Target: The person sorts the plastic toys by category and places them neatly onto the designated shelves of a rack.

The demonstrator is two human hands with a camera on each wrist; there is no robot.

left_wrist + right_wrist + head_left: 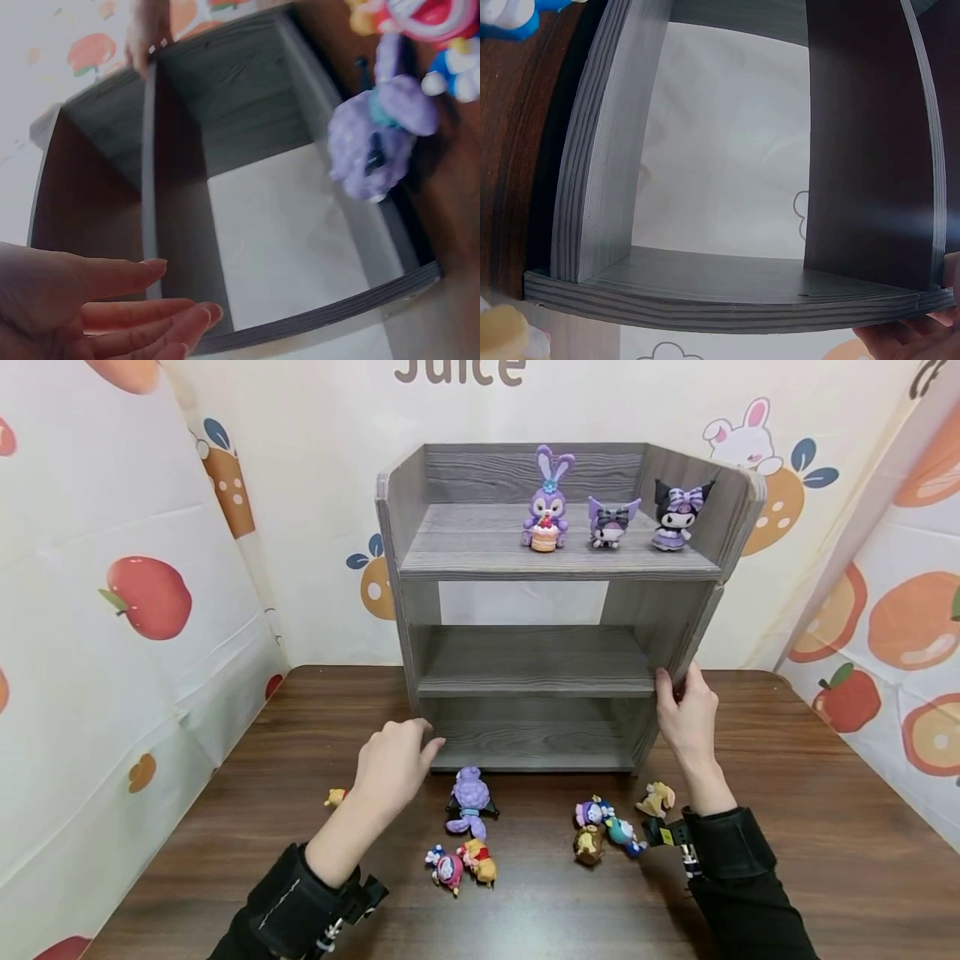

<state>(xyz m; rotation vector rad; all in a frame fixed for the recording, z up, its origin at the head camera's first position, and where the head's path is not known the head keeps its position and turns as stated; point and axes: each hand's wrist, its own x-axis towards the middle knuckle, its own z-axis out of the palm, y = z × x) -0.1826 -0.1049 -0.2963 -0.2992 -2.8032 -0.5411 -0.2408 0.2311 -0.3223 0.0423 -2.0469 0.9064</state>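
Observation:
A grey wood-grain shelf unit [536, 687] stands on the table. My right hand [686, 714] grips its right side panel, thumb by the front edge; in the right wrist view its fingers [907, 341] show at the panel's outer side. My left hand [393, 760] is at the lower left side panel. In the left wrist view the thumb and fingers [150, 319] are extended and apart, holding nothing; contact with the panel cannot be told. A purple figurine [471, 797] lies in front of the shelf. Near my left forearm lies a small yellow figurine [335, 797], partly hidden.
On the top shelf stand a purple rabbit figurine [547, 510], a small purple eared figurine [609, 524] and a black-hooded figurine [677, 518]. Several small figurines lie on the table [532, 902], including a yellow-red one [477, 860], a brown one [588, 845] and a beige one [657, 798].

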